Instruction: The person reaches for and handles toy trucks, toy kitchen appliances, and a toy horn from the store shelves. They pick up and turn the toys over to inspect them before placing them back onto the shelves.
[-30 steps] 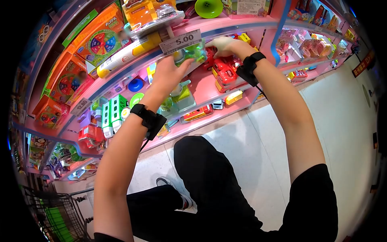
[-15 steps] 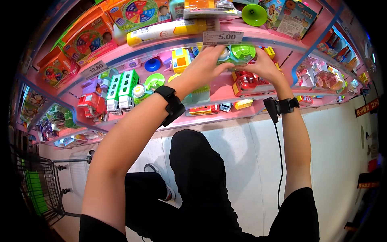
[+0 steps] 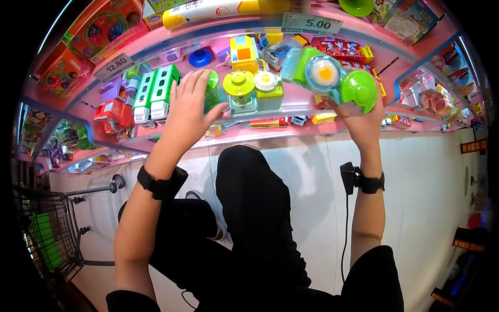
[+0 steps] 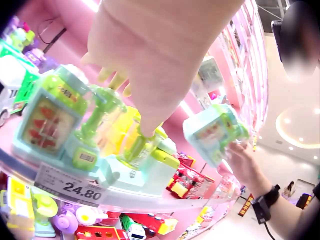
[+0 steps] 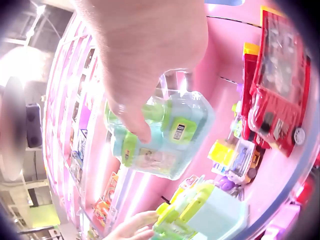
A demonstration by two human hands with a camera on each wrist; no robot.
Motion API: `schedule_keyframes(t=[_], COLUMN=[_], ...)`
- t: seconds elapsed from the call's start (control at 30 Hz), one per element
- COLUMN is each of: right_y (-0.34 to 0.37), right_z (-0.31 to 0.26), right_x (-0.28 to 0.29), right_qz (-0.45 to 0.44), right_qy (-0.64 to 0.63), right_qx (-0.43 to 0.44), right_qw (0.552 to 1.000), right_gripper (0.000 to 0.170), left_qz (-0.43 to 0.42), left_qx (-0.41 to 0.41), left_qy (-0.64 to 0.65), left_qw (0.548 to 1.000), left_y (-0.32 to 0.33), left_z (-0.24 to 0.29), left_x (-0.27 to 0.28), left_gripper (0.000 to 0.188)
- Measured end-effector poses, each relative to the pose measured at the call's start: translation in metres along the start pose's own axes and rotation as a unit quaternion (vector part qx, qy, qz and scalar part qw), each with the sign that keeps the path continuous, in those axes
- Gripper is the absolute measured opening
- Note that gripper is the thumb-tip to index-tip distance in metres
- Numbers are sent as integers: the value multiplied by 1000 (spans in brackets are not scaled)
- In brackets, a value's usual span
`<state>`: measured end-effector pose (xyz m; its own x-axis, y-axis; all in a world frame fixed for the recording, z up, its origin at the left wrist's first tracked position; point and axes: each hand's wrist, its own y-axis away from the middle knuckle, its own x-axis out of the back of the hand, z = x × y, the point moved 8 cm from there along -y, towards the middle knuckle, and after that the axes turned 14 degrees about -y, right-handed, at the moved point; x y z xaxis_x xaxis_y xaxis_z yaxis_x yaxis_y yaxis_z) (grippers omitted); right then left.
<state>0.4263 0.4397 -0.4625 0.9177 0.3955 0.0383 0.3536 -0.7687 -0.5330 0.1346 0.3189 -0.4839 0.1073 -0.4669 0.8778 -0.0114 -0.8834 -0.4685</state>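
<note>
My right hand grips a light-blue and green toy appliance in clear plastic wrap, with a green round lid and a fried-egg disc. It is held up over the shelf's right part, tilted, thumb across its side in the right wrist view. My left hand has its fingers spread beside a green-topped toy on the shelf, partly behind the fingers. To its right stand a similar yellow-lidded toy and one with an egg disc. A boxy toy shows near the left hand.
Green-and-white toy buses and a red toy truck stand at the left of the pink shelf. Red toy vehicles lie behind the right hand. Price tags line the upper shelf edge. A shopping cart is at lower left.
Both hands were together at the shelf around the wrapped toy. The right hand has since drawn it out and to the right, while the left hand has let go and moved left to the row of toys.
</note>
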Motion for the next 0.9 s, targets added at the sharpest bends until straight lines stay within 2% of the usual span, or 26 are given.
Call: schedule_keyframes(t=[0.1, 0.2, 0.33, 0.43, 0.57, 0.7, 0.8, 0.83, 0.9], right_y=[34, 56, 72, 85, 91, 88, 80, 78, 74], right_z=[22, 38, 48, 56, 58, 58, 52, 50, 48], right_x=[0, -16, -30, -30, -31, -38, -42, -44, -46], right_qz=[53, 90, 115, 123, 136, 125, 124, 133, 144], right_qy=[-85, -147, -165, -155, -177, -180, -167, -176, -180], right_qx=[-59, -117, -162, -209, -228, -217, -219, -223, -232], right_qw=[993, 978, 966, 958, 948, 951, 953, 949, 945], right_gripper=[65, 66, 56, 55, 54, 52, 52, 52, 51], left_qz=[7, -21, 2, -10, -55, -26, 18, 12, -8], left_qx=[7, 46, 46, 22, -14, -28, 30, 55, 56], left_qy=[-3, 21, 58, 103, 166, 166, 195, 201, 212], left_qw=[1000, 999, 997, 994, 985, 985, 980, 978, 976], left_y=[2, -2, 7, 6, 9, 14, 18, 18, 19], left_z=[-10, -25, -38, -46, -51, -56, -66, -72, -76], left_x=[-12, -23, -25, -26, -20, -19, -7, -6, -3], left_gripper=[74, 73, 72, 72, 75, 77, 68, 59, 56])
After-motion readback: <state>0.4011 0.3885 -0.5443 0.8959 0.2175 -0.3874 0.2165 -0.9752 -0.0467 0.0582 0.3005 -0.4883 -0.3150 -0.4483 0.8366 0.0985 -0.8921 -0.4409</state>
